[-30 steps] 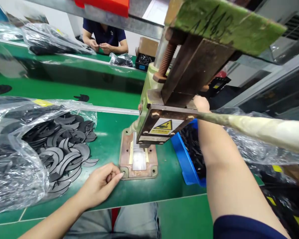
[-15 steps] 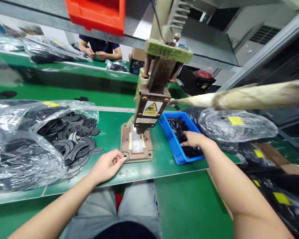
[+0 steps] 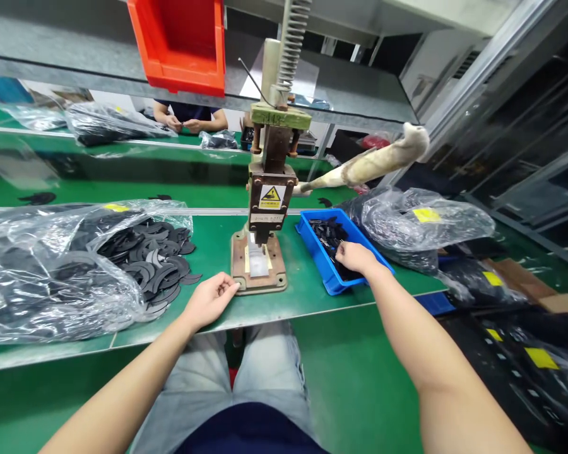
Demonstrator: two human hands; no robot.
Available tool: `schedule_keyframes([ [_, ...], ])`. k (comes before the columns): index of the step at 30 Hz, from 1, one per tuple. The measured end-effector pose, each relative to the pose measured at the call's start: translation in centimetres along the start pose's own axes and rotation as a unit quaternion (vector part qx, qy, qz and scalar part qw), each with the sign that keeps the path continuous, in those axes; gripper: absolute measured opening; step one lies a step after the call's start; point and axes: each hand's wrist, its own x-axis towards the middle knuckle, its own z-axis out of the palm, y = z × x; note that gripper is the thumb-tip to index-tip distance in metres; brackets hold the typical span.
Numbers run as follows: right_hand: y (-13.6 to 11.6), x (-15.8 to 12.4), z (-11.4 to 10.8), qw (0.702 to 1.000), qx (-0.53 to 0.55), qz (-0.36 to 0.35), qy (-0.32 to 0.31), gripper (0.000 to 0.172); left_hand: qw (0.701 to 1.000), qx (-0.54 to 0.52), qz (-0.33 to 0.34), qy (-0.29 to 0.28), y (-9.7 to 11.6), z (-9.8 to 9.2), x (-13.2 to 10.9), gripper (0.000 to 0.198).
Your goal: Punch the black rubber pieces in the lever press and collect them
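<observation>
Single view, worn on the head. Looks from above the jeans point(image 3: 269, 366), forward and down across the tabletop point(image 3: 300, 299). Press point(image 3: 271, 202) near mid-frame, seen front-on. Forearms point(image 3: 127, 372) enter from the bottom edge; left hand point(image 3: 211, 299) and right hand point(image 3: 356, 257) at middling range, nearer than the shelf point(image 3: 76, 53) along the top. Co-worker's hands point(image 3: 173, 123) farther off, small, below the shelf. Wide coverage: bag point(image 3: 89, 296) cut by left edge, tray point(image 3: 334, 280) right of centre.
</observation>
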Motion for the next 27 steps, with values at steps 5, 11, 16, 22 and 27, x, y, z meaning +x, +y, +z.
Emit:
schedule_keyframes([
  [5, 0.8, -2.3, -2.2, 0.982, 0.138, -0.020, 0.129, 0.035, 0.999, -0.026, -0.005, 0.028, 0.3, -0.3, 0.0, 0.035],
  [11, -3.4, -7.4, -0.9, 0.876, 0.399, -0.071, 0.259, 0.044, 0.992, -0.039, 0.052, 0.106, 2.2, 0.4, -0.4, 0.024],
  [16, -11.6, -11.9, 5.4, 0.779, 0.591, -0.102, 0.185, 0.039, 0.978, -0.054, 0.187, 0.070, 6.7, 2.0, -1.9, 0.022],
  [22, -17.5, -15.1, 9.3, 0.688, 0.713, -0.103, 0.084, 0.031, 0.970, -0.030, 0.236, 0.049, 8.3, 2.1, -2.8, 0.032],
  [27, -18.7, -15.6, 10.3, 0.658, 0.746, -0.096, 0.044, 0.030, 0.969, -0.030, 0.237, 0.055, 7.5, 1.8, -3.4, 0.023],
])
